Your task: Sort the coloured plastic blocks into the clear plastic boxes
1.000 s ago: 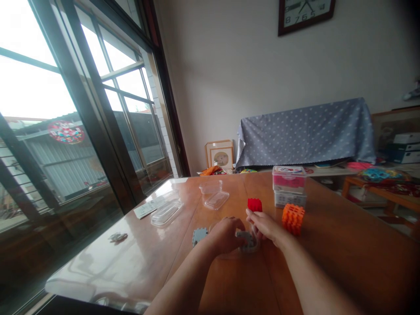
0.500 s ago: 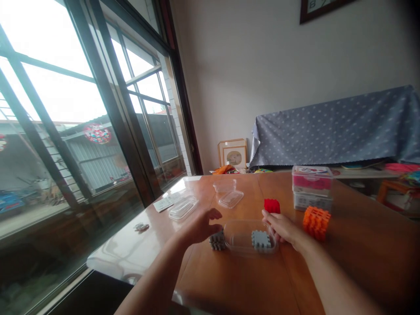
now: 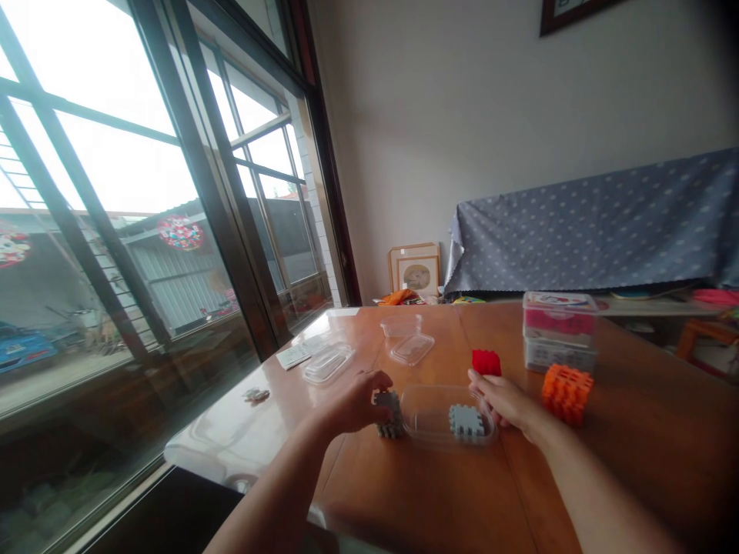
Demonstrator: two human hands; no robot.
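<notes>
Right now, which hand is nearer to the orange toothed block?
The right. The right hand is at the clear container's right end, just left of the orange toothed block; the left hand is beyond the container's other end, at the gray stack.

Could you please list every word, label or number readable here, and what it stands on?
No text is legible.
White paper sheet: marks too blurred.
Pink rectangular plastic box: lid print too small.
Whitish rectangular plastic box beneath: markings too blurred.
Dark brown wall frame: marks cut off, unreadable.
</notes>
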